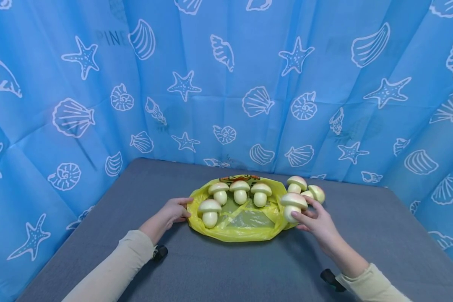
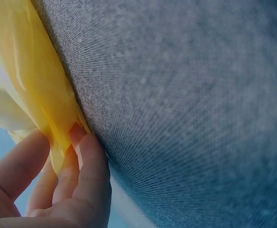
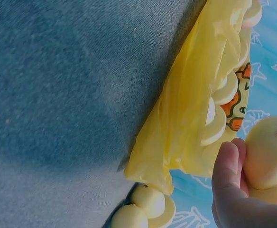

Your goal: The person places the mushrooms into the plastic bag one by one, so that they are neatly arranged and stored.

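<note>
A yellow plastic bag [image 1: 234, 235] lies spread with its mouth wide on the table, and several pale toy mushrooms [image 1: 239, 193] with pinkish caps sit inside it. My left hand [image 1: 173, 212] pinches the bag's left edge; in the left wrist view, the thumb and fingers [image 2: 92, 161] have the yellow film between them. At the bag's right edge, my right hand [image 1: 317, 220] holds another toy mushroom [image 1: 293, 201], cap up. In the right wrist view, that mushroom [image 3: 269, 154] is between thumb and fingers, apart from the bag.
Two more toy mushrooms, one upright [image 1: 296, 183] and one tipped over [image 1: 317, 193], are on the table just beyond my right hand. The grey table [image 1: 219, 272] ends at a blue curtain [image 1: 226, 84] printed with shells and starfish.
</note>
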### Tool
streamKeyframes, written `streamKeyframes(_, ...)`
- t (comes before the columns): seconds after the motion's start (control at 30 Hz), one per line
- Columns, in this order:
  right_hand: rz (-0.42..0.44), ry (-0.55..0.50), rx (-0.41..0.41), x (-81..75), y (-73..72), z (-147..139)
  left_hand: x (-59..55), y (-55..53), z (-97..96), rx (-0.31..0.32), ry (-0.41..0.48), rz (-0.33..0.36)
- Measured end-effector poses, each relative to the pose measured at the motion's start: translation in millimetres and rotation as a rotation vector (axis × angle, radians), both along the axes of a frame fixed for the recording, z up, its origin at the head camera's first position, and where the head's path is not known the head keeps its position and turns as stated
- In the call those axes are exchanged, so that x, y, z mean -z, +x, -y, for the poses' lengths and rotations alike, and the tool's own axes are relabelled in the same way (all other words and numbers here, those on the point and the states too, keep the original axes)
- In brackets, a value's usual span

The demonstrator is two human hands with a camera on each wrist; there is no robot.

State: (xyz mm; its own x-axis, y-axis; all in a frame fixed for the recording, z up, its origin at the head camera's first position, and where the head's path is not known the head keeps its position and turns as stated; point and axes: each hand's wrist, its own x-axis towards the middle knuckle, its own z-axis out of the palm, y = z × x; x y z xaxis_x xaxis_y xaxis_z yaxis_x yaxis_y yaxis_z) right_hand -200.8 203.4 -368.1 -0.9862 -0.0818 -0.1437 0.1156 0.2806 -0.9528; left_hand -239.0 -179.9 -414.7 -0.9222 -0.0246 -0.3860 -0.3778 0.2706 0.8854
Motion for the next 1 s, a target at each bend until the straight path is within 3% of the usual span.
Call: streamKeyframes(1.0, -0.009, -0.010, -0.056, 5.5, -2.6, 29, -1.7, -0.3, -0.3, -0.020, 0.001, 0.015)
